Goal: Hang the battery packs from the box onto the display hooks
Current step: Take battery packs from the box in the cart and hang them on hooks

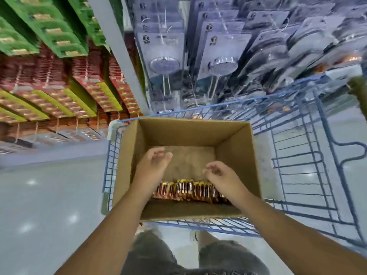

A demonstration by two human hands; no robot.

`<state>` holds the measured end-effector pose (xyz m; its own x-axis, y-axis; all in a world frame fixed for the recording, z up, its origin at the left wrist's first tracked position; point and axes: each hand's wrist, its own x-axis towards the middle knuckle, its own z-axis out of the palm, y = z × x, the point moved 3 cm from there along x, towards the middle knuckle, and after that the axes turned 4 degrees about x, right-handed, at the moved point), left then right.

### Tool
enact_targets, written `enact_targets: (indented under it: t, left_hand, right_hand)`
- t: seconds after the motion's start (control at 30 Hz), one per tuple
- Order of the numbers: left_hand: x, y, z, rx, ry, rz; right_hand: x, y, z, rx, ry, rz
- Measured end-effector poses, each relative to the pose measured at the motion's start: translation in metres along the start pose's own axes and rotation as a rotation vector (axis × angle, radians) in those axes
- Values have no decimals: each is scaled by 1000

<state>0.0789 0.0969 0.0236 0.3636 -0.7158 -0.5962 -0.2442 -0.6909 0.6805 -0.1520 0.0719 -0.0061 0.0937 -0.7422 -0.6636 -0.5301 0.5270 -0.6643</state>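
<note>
Blue wire cart (301,155) stood on pale glossy floor (49,195); open cardboard box (234,143) carried inside it, at its left end

— What kind of place is this showing?
— A retail shop aisle: carded goods in green, red and yellow packs (59,80) are hanging in dense rows on the left display wall, and boxed shower heads (164,64) are hanging in ranks on the wall ahead.
— Anything else pointing to a store?
— A blue wire shopping trolley (297,155) is standing on a pale, glossy floor (45,195) that is reflecting ceiling lights, and an open cardboard box (234,139) holding a row of battery packs (190,190) is sitting inside it
</note>
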Motion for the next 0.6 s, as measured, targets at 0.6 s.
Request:
enact_targets:
  t: [0.6]
  left_hand:
    - [94,-118,62,111,52,-480]
  right_hand:
    - [194,109,127,-886,-569,-269]
